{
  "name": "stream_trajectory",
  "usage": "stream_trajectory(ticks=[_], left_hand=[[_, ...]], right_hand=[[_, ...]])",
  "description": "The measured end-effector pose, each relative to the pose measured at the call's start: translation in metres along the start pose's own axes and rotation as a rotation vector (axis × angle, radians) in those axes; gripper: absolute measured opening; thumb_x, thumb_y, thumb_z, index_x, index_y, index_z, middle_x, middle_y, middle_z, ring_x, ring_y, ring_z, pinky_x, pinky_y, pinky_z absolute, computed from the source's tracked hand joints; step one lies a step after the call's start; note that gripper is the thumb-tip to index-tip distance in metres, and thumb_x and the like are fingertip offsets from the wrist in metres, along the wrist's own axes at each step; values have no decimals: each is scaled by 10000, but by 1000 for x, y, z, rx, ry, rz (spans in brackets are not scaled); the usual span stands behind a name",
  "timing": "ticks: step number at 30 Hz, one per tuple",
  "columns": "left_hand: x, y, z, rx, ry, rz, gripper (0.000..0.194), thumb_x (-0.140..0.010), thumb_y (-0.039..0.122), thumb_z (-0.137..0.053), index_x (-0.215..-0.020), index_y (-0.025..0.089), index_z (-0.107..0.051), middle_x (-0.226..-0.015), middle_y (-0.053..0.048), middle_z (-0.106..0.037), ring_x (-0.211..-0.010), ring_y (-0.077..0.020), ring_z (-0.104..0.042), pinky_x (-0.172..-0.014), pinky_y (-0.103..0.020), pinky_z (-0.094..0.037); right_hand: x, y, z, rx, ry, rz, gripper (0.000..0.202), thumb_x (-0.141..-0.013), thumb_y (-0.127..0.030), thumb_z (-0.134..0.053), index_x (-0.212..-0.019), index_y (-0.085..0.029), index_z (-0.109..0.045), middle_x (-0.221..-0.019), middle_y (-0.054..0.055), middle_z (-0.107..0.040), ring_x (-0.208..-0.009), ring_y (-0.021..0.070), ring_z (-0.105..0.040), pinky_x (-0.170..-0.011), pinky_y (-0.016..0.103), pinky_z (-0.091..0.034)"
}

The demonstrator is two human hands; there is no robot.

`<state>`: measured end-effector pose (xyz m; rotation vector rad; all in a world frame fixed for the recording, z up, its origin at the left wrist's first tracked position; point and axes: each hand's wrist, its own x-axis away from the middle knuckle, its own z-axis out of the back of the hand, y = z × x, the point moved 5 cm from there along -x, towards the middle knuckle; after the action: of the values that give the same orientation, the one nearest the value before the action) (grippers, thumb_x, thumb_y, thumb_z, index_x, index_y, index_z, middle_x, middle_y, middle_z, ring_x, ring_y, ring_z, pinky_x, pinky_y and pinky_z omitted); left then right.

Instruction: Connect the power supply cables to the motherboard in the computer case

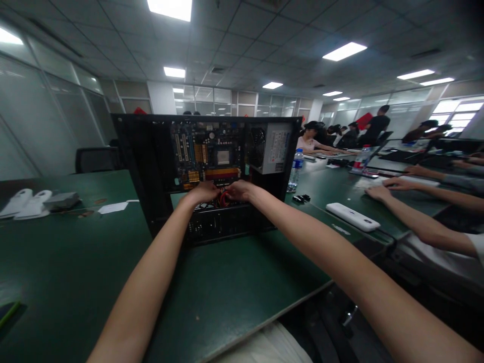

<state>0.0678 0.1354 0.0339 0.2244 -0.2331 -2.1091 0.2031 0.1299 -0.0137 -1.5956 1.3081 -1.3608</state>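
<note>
An open black computer case (141, 151) stands on the green table (227, 282), its inside facing me. In its upper part are a motherboard (209, 146) and, at the right, a silver power supply (275, 151). Both hands reach into the lower part, close together at a bundle of coloured cables (224, 199). My left hand (205, 192) is at the bundle's left side, fingers bent inward and closed. On the right side, my right hand (240, 190) has its fingers curled round the cables. The fingertips of my left hand are too small to make out.
Right of the case are water bottles (297, 169), small black parts (301, 198) and a white power strip (352, 217). Another person's hands (381, 190) rest at the far right. White objects (32, 203) and a paper (113, 207) lie left. The table's front edge (264, 322) is near me.
</note>
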Motion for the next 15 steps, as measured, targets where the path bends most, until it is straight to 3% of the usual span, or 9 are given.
stream_trajectory(ticks=[10, 15], left_hand=[[4, 1, 2, 15, 2, -3, 351, -994, 299, -538, -912, 113, -825, -893, -122, -795, -764, -191, -685, -625, -257, -393], [4, 0, 2, 25, 12, 0, 360, -987, 333, -552, -846, 126, -811, -800, -102, -769, -722, -187, -662, -594, -255, -373]], right_hand=[[3, 0, -2, 10, 14, -20, 284, -1010, 48, -428, -851, -173, -509, -653, -35, -506, -538, 70, -498, -514, 133, -473], [-6, 1, 1, -5, -37, -5, 263, -984, 57, -482, -845, -164, -516, -674, -22, -532, -554, 73, -519, -534, 140, -476]])
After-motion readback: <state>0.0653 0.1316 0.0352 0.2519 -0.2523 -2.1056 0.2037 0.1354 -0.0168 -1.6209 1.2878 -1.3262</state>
